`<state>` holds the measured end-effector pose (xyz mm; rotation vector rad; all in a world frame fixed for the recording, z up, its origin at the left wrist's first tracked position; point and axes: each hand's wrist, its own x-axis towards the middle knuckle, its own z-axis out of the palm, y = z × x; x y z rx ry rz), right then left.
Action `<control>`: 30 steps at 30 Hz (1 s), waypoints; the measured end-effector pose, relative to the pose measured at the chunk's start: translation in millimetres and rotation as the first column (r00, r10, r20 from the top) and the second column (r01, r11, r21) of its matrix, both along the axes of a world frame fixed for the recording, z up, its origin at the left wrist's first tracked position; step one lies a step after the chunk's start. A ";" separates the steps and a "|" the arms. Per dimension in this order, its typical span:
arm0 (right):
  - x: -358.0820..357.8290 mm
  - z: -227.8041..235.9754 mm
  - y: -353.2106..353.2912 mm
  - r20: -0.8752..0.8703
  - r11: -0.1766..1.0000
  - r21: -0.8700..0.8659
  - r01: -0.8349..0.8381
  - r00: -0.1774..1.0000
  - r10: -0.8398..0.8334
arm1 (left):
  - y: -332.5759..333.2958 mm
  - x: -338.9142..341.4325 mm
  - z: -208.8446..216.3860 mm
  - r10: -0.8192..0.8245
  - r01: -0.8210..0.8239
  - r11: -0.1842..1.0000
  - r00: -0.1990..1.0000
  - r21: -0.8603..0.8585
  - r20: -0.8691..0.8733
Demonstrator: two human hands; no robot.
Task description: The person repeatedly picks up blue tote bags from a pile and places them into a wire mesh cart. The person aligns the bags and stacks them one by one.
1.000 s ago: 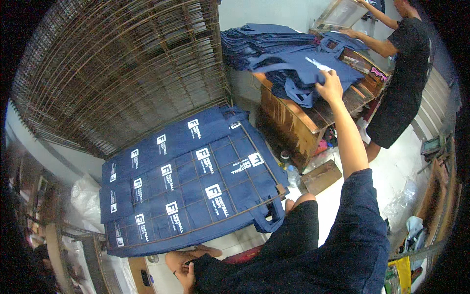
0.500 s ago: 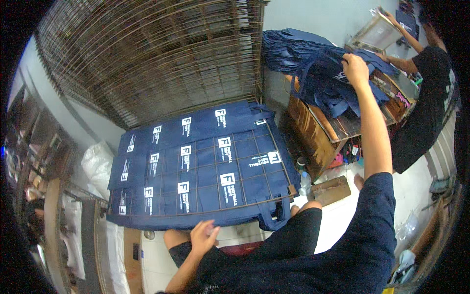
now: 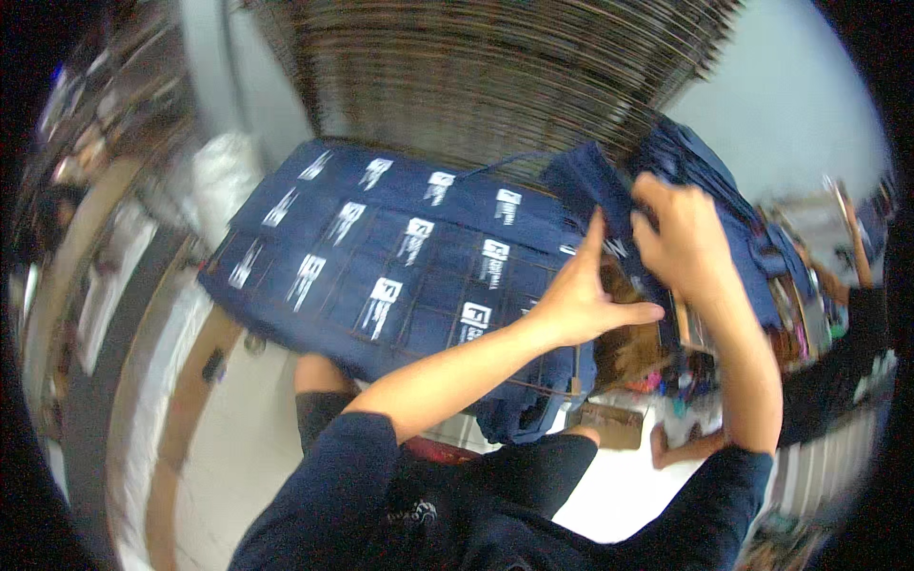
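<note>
My right hand [image 3: 684, 233], fingers curled, grips a navy fabric bag [image 3: 588, 179] with some white print. Part of this bag hangs over the right end of the rack. My left hand [image 3: 577, 303] has its thumb and fingers spread beside the bag; nothing is in it. Below and to the left, several navy bags with white printing [image 3: 381, 249] lie in overlapping rows on a wire rack. Thin wires of a rack layer cross over part of them. Motion blurs the picture somewhat.
Upright wire racks [image 3: 466, 67] stand stacked behind the bags. A pile of navy bags [image 3: 705, 171] lies at the right. Another person in black [image 3: 838, 371] is at the far right. A white plastic bag [image 3: 227, 176] sits at the left, and a brown block [image 3: 611, 425] on the floor.
My right hand has brought a bag from the right-hand pile toward the rack. My left hand has risen from the rack's front edge to near the bag. The view has turned right.
</note>
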<state>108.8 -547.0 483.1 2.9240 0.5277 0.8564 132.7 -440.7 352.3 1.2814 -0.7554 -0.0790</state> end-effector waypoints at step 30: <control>101.7 -215.5 334.8 -0.081 -0.202 0.900 0.387 0.603 0.794 | 489.8 104.8 -0.2 0.815 -0.783 0.509 0.572 -0.359 -0.094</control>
